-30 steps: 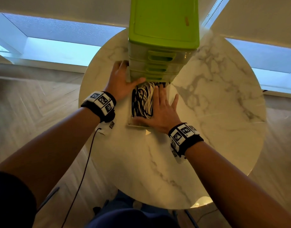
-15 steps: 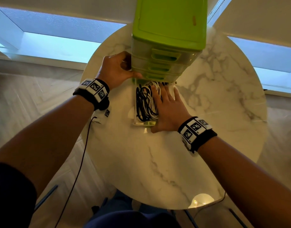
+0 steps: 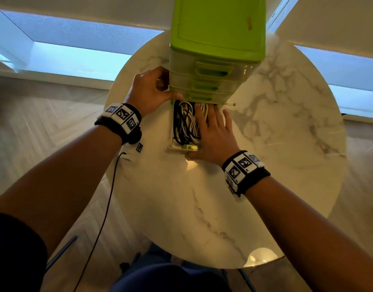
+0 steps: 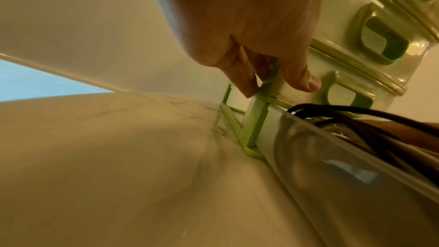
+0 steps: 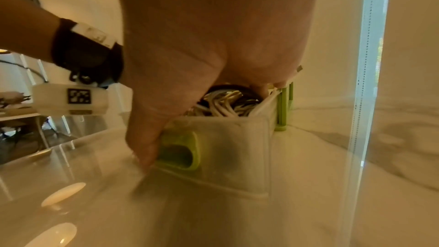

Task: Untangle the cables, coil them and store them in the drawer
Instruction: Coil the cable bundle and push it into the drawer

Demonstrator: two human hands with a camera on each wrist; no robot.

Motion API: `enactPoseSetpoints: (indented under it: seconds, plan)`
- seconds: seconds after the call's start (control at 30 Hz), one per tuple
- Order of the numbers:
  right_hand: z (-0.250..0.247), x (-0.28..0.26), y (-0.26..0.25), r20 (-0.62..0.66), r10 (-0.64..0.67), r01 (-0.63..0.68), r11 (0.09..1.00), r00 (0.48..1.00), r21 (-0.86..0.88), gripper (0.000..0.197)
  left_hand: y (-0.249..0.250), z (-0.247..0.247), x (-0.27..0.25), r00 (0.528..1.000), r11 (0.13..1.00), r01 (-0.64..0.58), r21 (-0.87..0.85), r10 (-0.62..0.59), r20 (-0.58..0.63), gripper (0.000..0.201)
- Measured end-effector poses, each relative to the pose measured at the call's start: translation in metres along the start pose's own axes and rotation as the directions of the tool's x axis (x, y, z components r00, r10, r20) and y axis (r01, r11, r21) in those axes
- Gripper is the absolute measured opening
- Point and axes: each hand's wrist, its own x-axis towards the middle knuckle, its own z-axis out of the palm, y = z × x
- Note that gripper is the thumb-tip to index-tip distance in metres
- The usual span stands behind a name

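We see a drawer unit (image 3: 217,45) standing on the far middle of a round table (image 3: 286,133), its fronts facing us. Its bottom drawer (image 3: 172,144) is pulled out toward us along the tabletop, with the closed drawers stacked above its rear end. Coiled cables (image 3: 185,125) lie inside the open drawer; one cable end (image 3: 229,104) pokes out to the right, just under the unit's lower edge. The left hand (image 3: 148,91) sits at the unit's left front corner, thumb on the front face. The right hand (image 3: 213,133) lies over the right part of the cables, its thumb apparently against the drawer's front handle (image 5: 180,149).
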Motion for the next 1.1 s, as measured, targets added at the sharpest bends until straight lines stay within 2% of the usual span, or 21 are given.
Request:
enactPoseSetpoints:
  seconds: [0.07, 0.13, 0.17, 0.2, 0.23, 0.27, 0.3, 0.33, 0.37, 0.43, 0.5, 0.6, 0.63, 0.7, 0.77, 0.83, 0.93, 1.0, 1.1]
  plan:
    - [-0.002, -0.011, -0.003, -0.068, -0.006, 0.01, 0.998, 0.998, 0.061, 0.139, 0.001, 0.001, -0.002, 1.0, 1.0, -0.011, -0.01, 0.011, -0.013, 0.049]
    - [-0.006, -0.019, -0.001, -0.198, 0.018, 0.02, 0.982, 0.98, 0.187, 0.117, 0.001, 0.003, -0.006, 1.0, 0.999, -0.014, -0.032, 0.013, -0.026, 0.049]
    - [-0.006, -0.02, 0.002, -0.307, 0.076, 0.013, 0.96, 0.949, 0.278, 0.099, 0.0, 0.005, -0.007, 0.999, 0.999, -0.012, -0.039, 0.011, -0.035, 0.049]
    - [-0.006, -0.019, 0.007, -0.406, 0.184, -0.009, 0.919, 0.895, 0.394, 0.081, 0.001, 0.006, -0.008, 0.999, 0.999, -0.009, -0.039, 0.008, -0.044, 0.051]
    - [-0.007, -0.016, 0.013, -0.449, 0.326, -0.043, 0.845, 0.832, 0.533, 0.066, 0.001, 0.007, -0.009, 0.999, 0.999, -0.004, -0.039, 0.002, -0.05, 0.052]
    - [-0.009, -0.011, 0.019, -0.421, 0.471, -0.084, 0.737, 0.775, 0.671, 0.055, 0.001, 0.008, -0.009, 0.999, 0.999, 0.004, -0.04, -0.006, -0.051, 0.052]
    - [-0.011, -0.005, 0.024, -0.34, 0.587, -0.131, 0.614, 0.735, 0.778, 0.048, 0.002, 0.008, -0.009, 0.999, 0.999, 0.008, -0.039, -0.01, -0.052, 0.053]
    - [-0.013, 0.002, 0.029, -0.26, 0.656, -0.166, 0.513, 0.708, 0.842, 0.042, 0.003, 0.008, -0.009, 0.999, 0.999, 0.011, -0.037, -0.013, -0.052, 0.053]
    - [-0.014, 0.008, 0.033, -0.216, 0.689, -0.179, 0.454, 0.692, 0.873, 0.034, 0.003, 0.008, -0.009, 0.999, 0.999, 0.012, -0.037, -0.014, -0.05, 0.052]
    - [-0.015, 0.017, 0.035, -0.224, 0.701, -0.139, 0.421, 0.677, 0.896, 0.017, 0.003, 0.008, -0.01, 0.999, 0.998, 0.015, -0.054, -0.018, -0.049, 0.052]
    - [-0.014, 0.02, 0.031, -0.262, 0.66, -0.092, 0.451, 0.704, 0.888, 0.008, 0.001, 0.01, -0.013, 0.998, 0.995, 0.016, -0.095, -0.021, -0.051, 0.052]
    - [-0.009, 0.019, 0.02, -0.315, 0.476, -0.04, 0.6, 0.821, 0.799, 0.009, -0.001, 0.014, -0.015, 0.997, 0.991, 0.018, -0.129, -0.028, -0.072, 0.049]
    - [-0.007, 0.019, 0.018, -0.358, 0.395, -0.014, 0.689, 0.846, 0.725, 0.011, -0.001, 0.014, -0.015, 0.997, 0.991, 0.017, -0.133, -0.028, -0.077, 0.048]
    - [-0.003, 0.017, 0.017, -0.449, 0.225, 0.034, 0.866, 0.864, 0.499, 0.022, -0.001, 0.014, -0.016, 0.996, 0.99, 0.019, -0.137, -0.031, -0.087, 0.048]
    - [-0.004, 0.014, 0.014, -0.44, 0.131, -0.001, 0.959, 0.888, 0.283, 0.038, -0.001, 0.014, -0.015, 0.995, 0.99, 0.023, -0.138, -0.035, -0.09, 0.051]
    - [-0.003, 0.008, 0.009, -0.386, 0.079, -0.027, 0.99, 0.919, 0.139, 0.055, -0.001, 0.015, -0.014, 0.996, 0.989, 0.025, -0.145, -0.037, -0.084, 0.052]
    - [0.005, -0.002, -0.001, -0.142, 0.078, -0.069, 0.996, 0.987, 0.064, 0.083, 0.0, 0.013, -0.012, 0.997, 0.992, 0.029, -0.121, -0.038, -0.073, 0.051]
    - [0.012, -0.005, -0.006, -0.033, 0.097, -0.095, 0.994, 0.995, 0.059, 0.099, 0.001, 0.009, -0.01, 0.998, 0.994, 0.039, -0.104, -0.045, -0.052, 0.051]
    - [0.018, 0.002, -0.011, -0.005, 0.116, -0.115, 0.99, 0.993, 0.082, 0.103, 0.002, 0.006, -0.008, 0.999, 0.996, 0.037, -0.08, -0.04, -0.03, 0.053]
